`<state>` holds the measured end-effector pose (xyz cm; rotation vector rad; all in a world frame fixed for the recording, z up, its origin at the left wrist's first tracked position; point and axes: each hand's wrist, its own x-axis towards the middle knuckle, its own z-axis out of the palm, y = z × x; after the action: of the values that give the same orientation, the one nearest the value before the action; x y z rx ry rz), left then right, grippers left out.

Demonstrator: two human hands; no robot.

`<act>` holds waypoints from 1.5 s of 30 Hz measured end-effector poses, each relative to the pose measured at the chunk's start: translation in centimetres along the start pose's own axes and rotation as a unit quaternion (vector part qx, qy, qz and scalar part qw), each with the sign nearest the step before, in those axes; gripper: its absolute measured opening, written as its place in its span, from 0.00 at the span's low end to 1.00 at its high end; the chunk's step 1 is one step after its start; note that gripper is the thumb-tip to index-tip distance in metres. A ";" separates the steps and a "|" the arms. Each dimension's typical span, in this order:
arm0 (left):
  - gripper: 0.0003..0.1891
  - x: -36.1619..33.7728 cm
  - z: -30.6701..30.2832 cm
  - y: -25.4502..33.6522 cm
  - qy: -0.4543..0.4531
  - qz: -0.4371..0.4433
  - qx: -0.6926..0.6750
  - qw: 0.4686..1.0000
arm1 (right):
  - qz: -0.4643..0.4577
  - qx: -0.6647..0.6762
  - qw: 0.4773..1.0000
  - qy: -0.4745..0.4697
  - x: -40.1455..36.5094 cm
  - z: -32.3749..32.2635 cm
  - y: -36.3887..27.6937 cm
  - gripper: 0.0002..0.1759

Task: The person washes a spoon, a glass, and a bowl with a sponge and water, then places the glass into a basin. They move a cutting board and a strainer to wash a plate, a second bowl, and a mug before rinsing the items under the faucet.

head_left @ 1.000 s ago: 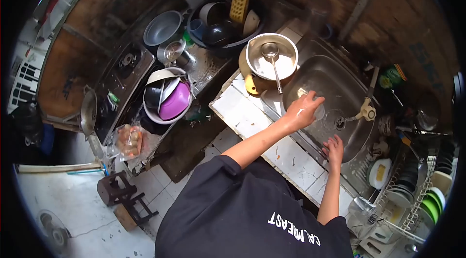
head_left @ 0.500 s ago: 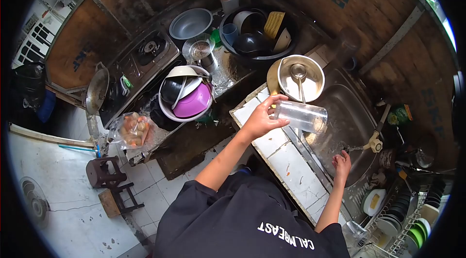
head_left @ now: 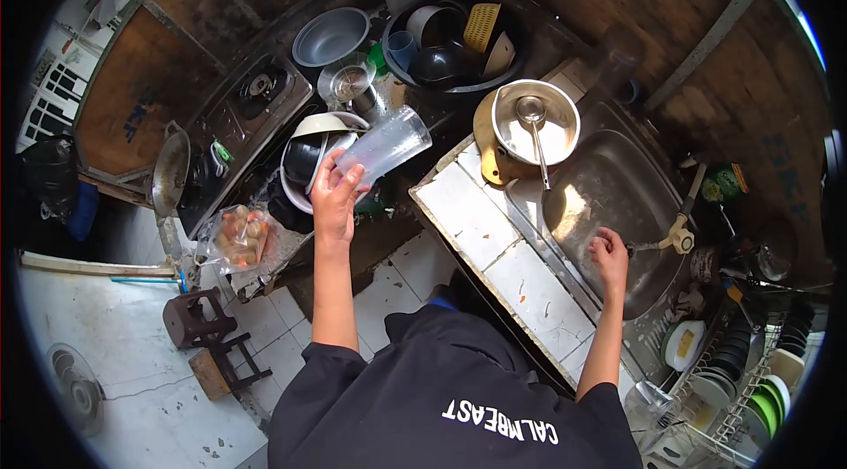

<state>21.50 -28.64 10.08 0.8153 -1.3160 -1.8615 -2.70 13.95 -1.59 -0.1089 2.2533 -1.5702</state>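
My left hand grips a clear tumbler near its base, tilted with its wide end up to the right. The tumbler hangs in front of a basin piled with bowls and hides part of it. Over the metal sink, my right hand has loosely bent fingers and nothing visible in them. Beside that hand is the tap. A metal pot with a ladle resting in it stands at the sink's far left edge.
A large black tub of dishes stands at the back, beside a grey basin. To the left are a stove and a bag of vegetables. A dish rack stands at lower right. White tiles edge the sink.
My left hand has carried the tumbler left, away from the sink and towards the piled basin, tilting it upward. My right hand has moved slightly up from the tap's outlet, with its fingers more bent.
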 end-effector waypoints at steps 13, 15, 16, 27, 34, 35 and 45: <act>0.32 -2.4 -1.7 -1.9 0.104 0.009 -0.117 0.988 | 0.010 0.007 0.902 -0.431 -3.0 14.6 -11.8 0.20; 0.28 0.8 -3.4 -0.9 0.122 0.035 -0.130 0.983 | -0.005 0.001 0.885 -0.466 -2.0 17.5 -13.5 0.20; 0.27 2.9 -4.3 0.1 0.134 0.043 -0.120 0.983 | -0.010 -0.001 0.876 -0.482 -1.5 19.1 -14.7 0.20; 0.36 46.7 -16.9 -1.2 0.240 0.097 0.372 0.891 | 0.094 0.050 0.907 -0.407 6.9 38.7 -20.4 0.21; 0.37 57.3 -16.3 -6.2 0.175 0.084 0.537 0.821 | 0.162 0.007 0.924 -0.346 8.5 39.2 -18.6 0.22; 0.37 58.1 -16.5 -6.7 0.166 0.052 0.534 0.827 | 0.180 0.000 0.924 -0.338 8.6 39.0 -18.8 0.22; 0.31 60.2 -19.1 -9.2 0.164 -0.064 0.577 0.797 | 0.170 -0.005 0.932 -0.321 10.8 39.4 -19.4 0.19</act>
<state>1.97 -86.05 -9.77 1.7525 -2.1515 -0.7266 -1.58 -31.14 1.64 -0.1914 1.6568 -1.1247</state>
